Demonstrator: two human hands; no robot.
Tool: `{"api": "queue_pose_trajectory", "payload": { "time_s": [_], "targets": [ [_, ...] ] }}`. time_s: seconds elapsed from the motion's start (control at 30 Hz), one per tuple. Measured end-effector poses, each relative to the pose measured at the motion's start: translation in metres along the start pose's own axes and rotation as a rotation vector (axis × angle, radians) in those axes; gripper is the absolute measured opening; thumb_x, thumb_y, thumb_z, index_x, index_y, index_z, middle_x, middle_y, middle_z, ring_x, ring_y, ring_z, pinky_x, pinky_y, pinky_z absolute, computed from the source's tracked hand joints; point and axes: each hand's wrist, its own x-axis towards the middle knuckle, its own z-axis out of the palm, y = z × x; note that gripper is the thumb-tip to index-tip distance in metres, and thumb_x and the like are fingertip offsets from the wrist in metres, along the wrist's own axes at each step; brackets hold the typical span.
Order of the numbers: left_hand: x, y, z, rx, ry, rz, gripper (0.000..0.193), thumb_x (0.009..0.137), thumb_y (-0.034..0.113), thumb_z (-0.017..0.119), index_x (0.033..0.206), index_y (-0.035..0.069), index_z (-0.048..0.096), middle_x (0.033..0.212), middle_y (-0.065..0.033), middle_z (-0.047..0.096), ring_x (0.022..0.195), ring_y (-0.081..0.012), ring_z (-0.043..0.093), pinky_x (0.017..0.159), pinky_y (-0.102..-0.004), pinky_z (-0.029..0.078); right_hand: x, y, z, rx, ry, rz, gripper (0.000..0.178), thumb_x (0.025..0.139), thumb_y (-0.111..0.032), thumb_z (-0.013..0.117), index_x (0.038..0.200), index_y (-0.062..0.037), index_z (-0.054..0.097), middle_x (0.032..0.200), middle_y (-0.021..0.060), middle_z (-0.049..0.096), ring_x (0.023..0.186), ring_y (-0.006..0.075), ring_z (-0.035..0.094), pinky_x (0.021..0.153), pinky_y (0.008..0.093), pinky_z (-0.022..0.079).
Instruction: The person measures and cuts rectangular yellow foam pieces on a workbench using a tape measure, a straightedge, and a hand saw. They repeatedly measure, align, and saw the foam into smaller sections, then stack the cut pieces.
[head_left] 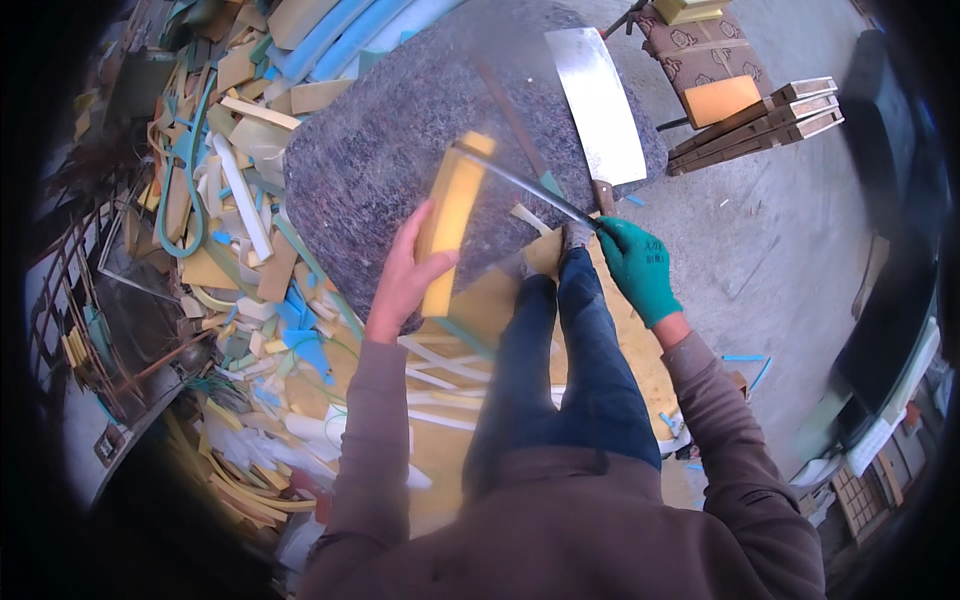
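Working position of two hands over a counter point(350, 185) topped with mottled purple-grey, felt-like material. The left grip point(412, 262), an ungloved hand, is closed around a long yellow foam block point(458, 225), with the thumb on its right-hand side near the lower end and the fingers along its left edge. The foam block is above the counter's middle, its long axis running away from the body and leaning slightly right at the far end. The right grip point(640, 262), in a green glove, is clenched on the near end of a long, narrow metal blade point(525, 185). From there the blade slants up and to the left, its far end overlapping the upper end of the foam block, steeply across the block's long axis; whether the two touch cannot be told. The foam block thus lies to the left of the right grip, and the left grip is the nearer hand, below the crossing point. To the right of the blade, a broad, bright metal blade with a brown handle point(606, 110) rests on the counter, held by neither hand.
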Motion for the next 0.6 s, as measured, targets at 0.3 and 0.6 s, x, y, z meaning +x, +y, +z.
{"api": "queue_pose_trajectory", "payload": {
  "time_s": [0.3,0.6],
  "targets": [
    [-0.017,0.002,-0.002,-0.426,-0.055,-0.007,0.081,0.095,0.023,0.072,0.165,-0.003,0.039,0.158,-0.0129,0.05,0.144,-0.0215,0.048,0.12,-0.0346,0.037,0.015,0.002,-0.016,-0.071,-0.035,-0.057,0.016,0.1,-0.016,0.069,0.112,-0.0108,0.077,0.1,0.0129,0.075,0.084,0.0371,0.072,0.072,0.0458,0.056],
    [-0.021,0.001,-0.008,-0.458,-0.055,-0.004,0.08,0.096,0.023,0.072,0.164,-0.003,0.039,0.157,-0.0124,0.051,0.142,-0.0208,0.049,0.119,-0.0339,0.037,0.02,-0.001,-0.012,-0.119,-0.035,-0.106,0.012,0.1,-0.016,0.069,0.108,-0.0102,0.075,0.098,0.0145,0.073,0.082,0.0382,0.071,0.069,0.0466,0.055]
  ]
}}
